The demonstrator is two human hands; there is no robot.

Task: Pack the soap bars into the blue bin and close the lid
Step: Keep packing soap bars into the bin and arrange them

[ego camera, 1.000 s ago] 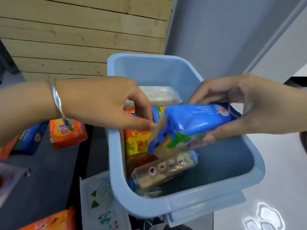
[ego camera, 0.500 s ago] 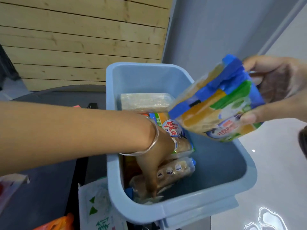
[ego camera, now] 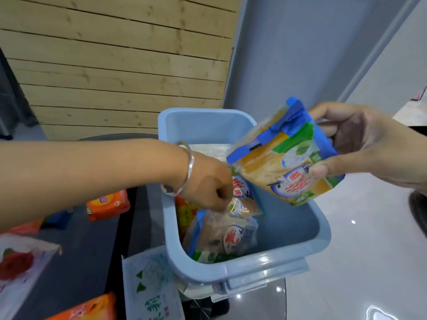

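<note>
Packing is sitting partway. Several wrapped soap bars point(ego camera: 226, 234) are lying inside the blue bin point(ego camera: 254, 271), crowding its left side, while its right side is showing bare floor. The right hand point(ego camera: 360, 144) is gripping a soap pack point(ego camera: 284, 162), thumb on the printed face, tilted above the bin's far right rim. The left hand point(ego camera: 208, 188) is reaching down among the packed bars with fingers curled; whether it is gripping one I cannot tell. An orange soap bar point(ego camera: 107, 205) and other packs are waiting on the dark worktop point(ego camera: 76, 262), and the bin is standing uncovered. The wrappers are looking like glossy, crinkly film over firm blocks; the bin appears to be smooth, rigid plastic with rounded corners.
</note>
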